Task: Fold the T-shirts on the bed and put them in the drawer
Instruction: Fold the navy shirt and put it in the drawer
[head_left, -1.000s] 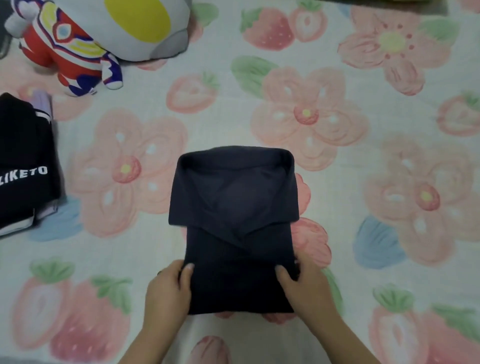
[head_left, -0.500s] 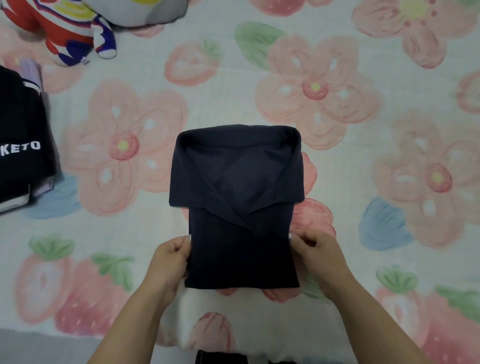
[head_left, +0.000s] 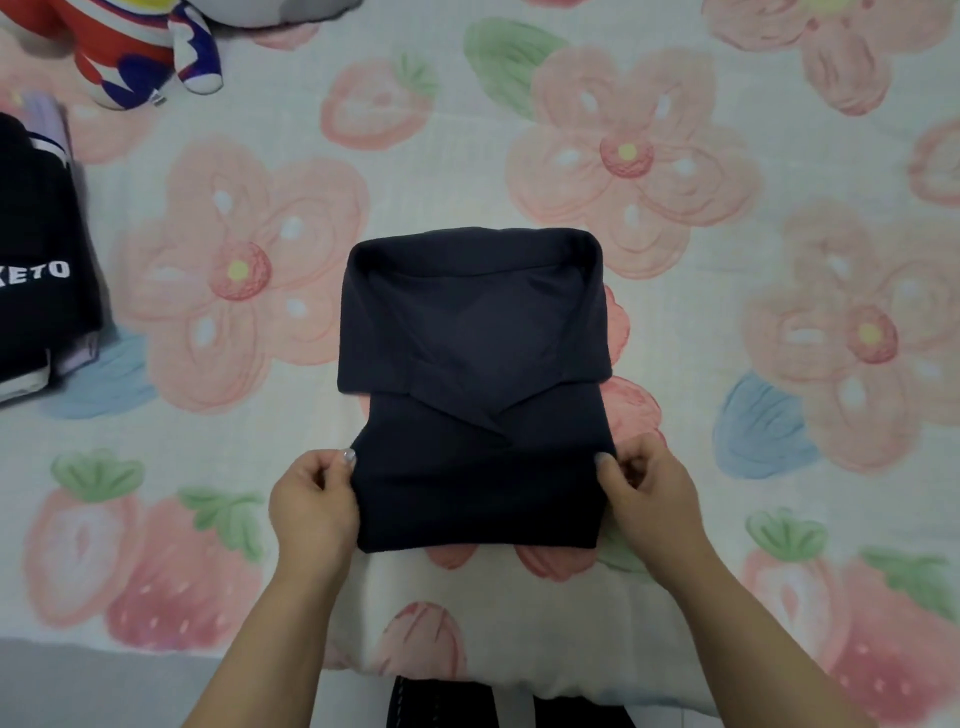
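I note: left hand (head_left: 311, 504) pinches the folded dark navy cloth T-shirt (head_left: 475, 364) at its 8 o'clock edge. Right hand (head_left: 649, 499) pinches its 4 o'clock edge. The shirt lies on the pink strawberry-print bedsheet (head_left: 415, 156).

"What sort of place are we standing in?"

"A bedroom in somebody's home, I'd say. That's a bed (head_left: 519, 649) in front of us, spread with a soft sheet (head_left: 415, 156) printed in pink flowers, strawberries and green leaves."

"Not a shop, then, or a laundry?"

"Nothing here points that way. A plush toy (head_left: 130, 57) in red, blue and white lies at the far left corner of what we see. A stack of folded clothes (head_left: 36, 249) sits at the left edge, the top piece black with white letters. And a dark T-shirt (head_left: 472, 364) lies partly folded in the middle, straight on the sheet."

"Homely enough."

"Yes, a private sleeping room."
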